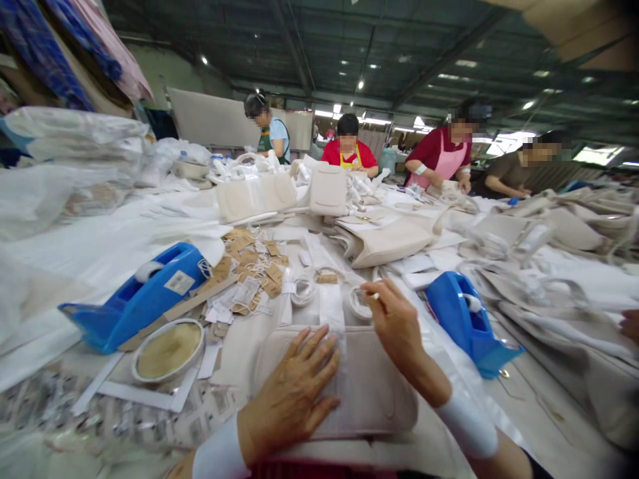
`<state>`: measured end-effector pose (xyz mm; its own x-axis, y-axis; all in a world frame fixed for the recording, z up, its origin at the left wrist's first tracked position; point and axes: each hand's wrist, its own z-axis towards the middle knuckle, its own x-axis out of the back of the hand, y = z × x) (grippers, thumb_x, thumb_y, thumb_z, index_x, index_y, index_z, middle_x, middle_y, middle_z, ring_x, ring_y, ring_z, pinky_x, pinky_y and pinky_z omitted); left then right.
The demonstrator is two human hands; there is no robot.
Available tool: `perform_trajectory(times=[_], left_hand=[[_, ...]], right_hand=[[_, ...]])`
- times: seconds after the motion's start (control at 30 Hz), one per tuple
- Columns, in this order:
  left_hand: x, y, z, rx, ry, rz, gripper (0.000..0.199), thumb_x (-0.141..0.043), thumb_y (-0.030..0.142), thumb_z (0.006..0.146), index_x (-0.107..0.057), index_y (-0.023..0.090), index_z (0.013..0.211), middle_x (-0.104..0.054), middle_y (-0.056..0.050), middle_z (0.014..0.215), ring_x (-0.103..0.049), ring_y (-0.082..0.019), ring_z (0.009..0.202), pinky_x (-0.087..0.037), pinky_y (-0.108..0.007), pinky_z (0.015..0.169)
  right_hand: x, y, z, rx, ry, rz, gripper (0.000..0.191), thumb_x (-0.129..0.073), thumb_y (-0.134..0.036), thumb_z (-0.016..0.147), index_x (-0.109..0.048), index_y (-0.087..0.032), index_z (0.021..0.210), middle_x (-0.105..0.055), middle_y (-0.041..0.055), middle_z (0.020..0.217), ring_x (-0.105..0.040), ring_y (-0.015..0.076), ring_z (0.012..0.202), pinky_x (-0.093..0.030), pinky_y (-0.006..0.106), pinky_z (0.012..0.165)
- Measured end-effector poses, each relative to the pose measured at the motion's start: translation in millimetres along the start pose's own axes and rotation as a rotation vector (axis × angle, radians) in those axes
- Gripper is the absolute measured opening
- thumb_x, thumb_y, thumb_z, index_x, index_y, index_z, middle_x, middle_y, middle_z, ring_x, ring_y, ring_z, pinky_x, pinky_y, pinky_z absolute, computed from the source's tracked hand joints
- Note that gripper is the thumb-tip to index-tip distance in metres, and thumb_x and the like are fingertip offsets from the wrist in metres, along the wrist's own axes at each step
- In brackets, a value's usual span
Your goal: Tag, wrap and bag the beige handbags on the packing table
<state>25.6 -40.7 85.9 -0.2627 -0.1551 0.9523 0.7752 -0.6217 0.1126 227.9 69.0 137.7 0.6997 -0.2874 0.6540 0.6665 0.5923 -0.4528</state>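
Note:
A cream bag [374, 379] lies flat in front of me, with a clear plastic strip [332, 313] down its middle. My left hand [294, 386] rests on the bag beside the strip, palm down with fingers spread. Above the bag's right part, my right hand [397, 319] is closed, thumb and fingertips together at a coiled, wrapped strap [359, 303]; whether it grips the strap is too small to tell. A second coil [302, 291] sits to the left, and a small brown tag [327, 279] lies between the two coils.
Blue tape dispensers stand at left [140, 293] and right [469, 319]. A white bowl [170, 350] and a heap of brown tags [249, 266] lie left. Cream bags [394, 239] are piled ahead and right. Several people work across the table; part of another hand shows at the right edge.

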Motion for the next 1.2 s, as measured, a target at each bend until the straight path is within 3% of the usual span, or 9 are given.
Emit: perform_trajectory(times=[0.17, 0.27, 0.33, 0.47, 0.57, 0.7, 0.87, 1.03, 1.2], left_hand=[[-12.0, -7.1, -0.6, -0.052, 0.125, 0.12, 0.059, -0.056, 0.032, 0.091, -0.039, 0.023, 0.147, -0.037, -0.005, 0.156, -0.021, -0.028, 0.148, -0.02, -0.048, 0.12], [-17.9, -13.5, 3.4, -0.114, 0.243, 0.203, 0.059, -0.058, 0.032, 0.089, -0.043, 0.023, 0.145, -0.04, -0.004, 0.155, -0.024, -0.027, 0.147, -0.014, -0.042, 0.121], [-20.3, -17.0, 6.0, -0.157, 0.289, 0.228, 0.06, -0.059, 0.035, 0.087, -0.046, 0.022, 0.144, -0.042, -0.005, 0.153, -0.026, -0.026, 0.146, -0.011, -0.039, 0.122], [-25.1, -21.2, 7.4, -0.188, 0.297, 0.232, 0.059, -0.06, 0.038, 0.086, -0.049, 0.021, 0.142, -0.044, -0.006, 0.152, -0.029, -0.027, 0.145, -0.009, -0.038, 0.122], [-27.7, -22.8, 7.6, -0.204, 0.296, 0.238, 0.059, -0.061, 0.04, 0.086, -0.05, 0.02, 0.14, -0.043, -0.007, 0.152, -0.029, -0.028, 0.146, -0.009, -0.039, 0.122], [-27.4, -24.0, 8.4, -0.223, 0.299, 0.234, 0.061, -0.061, 0.041, 0.086, -0.048, 0.02, 0.142, -0.042, -0.007, 0.153, -0.03, -0.027, 0.145, -0.01, -0.038, 0.122], [-28.9, -26.1, 7.5, -0.221, 0.278, 0.229, 0.063, -0.061, 0.042, 0.086, -0.046, 0.021, 0.144, -0.039, -0.008, 0.155, -0.03, -0.028, 0.145, -0.011, -0.039, 0.121], [-31.6, -26.6, 7.8, -0.215, 0.264, 0.201, 0.065, -0.061, 0.041, 0.086, -0.044, 0.021, 0.145, -0.036, -0.008, 0.156, -0.029, -0.028, 0.146, -0.012, -0.04, 0.121], [-33.0, -27.7, 8.0, -0.218, 0.273, 0.178, 0.063, -0.061, 0.04, 0.085, -0.046, 0.02, 0.143, -0.041, -0.009, 0.154, -0.031, -0.028, 0.145, -0.012, -0.04, 0.122]], right_hand=[[109.6, 99.8, -5.0, -0.55, 0.29, 0.065, 0.03, -0.052, -0.039, 0.085, -0.065, -0.021, 0.105, -0.068, 0.0046, 0.091, -0.059, 0.0165, 0.068, -0.048, 0.03, 0.064], [165.0, 152.5, -16.7, -0.76, 0.281, -0.021, 0.032, -0.057, -0.037, 0.075, -0.065, -0.016, 0.098, -0.07, 0.0085, 0.087, -0.06, 0.0203, 0.074, -0.045, 0.03, 0.06], [183.6, 171.1, -25.4, -0.846, 0.197, -0.023, 0.027, -0.06, -0.037, 0.07, -0.066, -0.016, 0.087, -0.07, 0.0075, 0.073, -0.058, 0.0201, 0.066, -0.041, 0.029, 0.055], [181.2, 177.6, -37.8, -0.917, 0.0, 0.142, 0.033, -0.064, -0.043, 0.068, -0.069, -0.016, 0.087, -0.073, 0.0068, 0.069, -0.058, 0.017, 0.057, -0.036, 0.025, 0.049], [167.7, 174.3, -38.9, -0.926, -0.033, 0.262, 0.038, -0.071, -0.04, 0.063, -0.069, -0.015, 0.091, -0.073, 0.0065, 0.069, -0.062, 0.0178, 0.06, -0.037, 0.025, 0.05], [158.9, 169.2, -31.9, -0.929, 0.064, 0.357, 0.037, -0.076, -0.032, 0.053, -0.066, -0.015, 0.085, -0.065, 0.0025, 0.057, -0.061, 0.0194, 0.058, -0.044, 0.029, 0.055], [172.4, 150.6, -34.9, -0.861, 0.27, 0.39, 0.044, -0.078, -0.039, 0.054, -0.063, -0.017, 0.089, -0.061, -0.0013, 0.056, -0.056, 0.0166, 0.058, -0.04, 0.028, 0.056], [183.8, 128.4, -73.1, -0.865, 0.359, 0.398, 0.043, -0.078, -0.042, 0.056, -0.061, -0.018, 0.088, -0.058, -0.0035, 0.057, -0.047, 0.0117, 0.054, -0.034, 0.025, 0.054], [159.3, 132.2, -114.3, -0.964, 0.291, 0.388, 0.04, -0.072, -0.049, 0.058, -0.065, -0.016, 0.079, -0.054, -0.0024, 0.054, -0.042, 0.011, 0.048, -0.031, 0.026, 0.049]])
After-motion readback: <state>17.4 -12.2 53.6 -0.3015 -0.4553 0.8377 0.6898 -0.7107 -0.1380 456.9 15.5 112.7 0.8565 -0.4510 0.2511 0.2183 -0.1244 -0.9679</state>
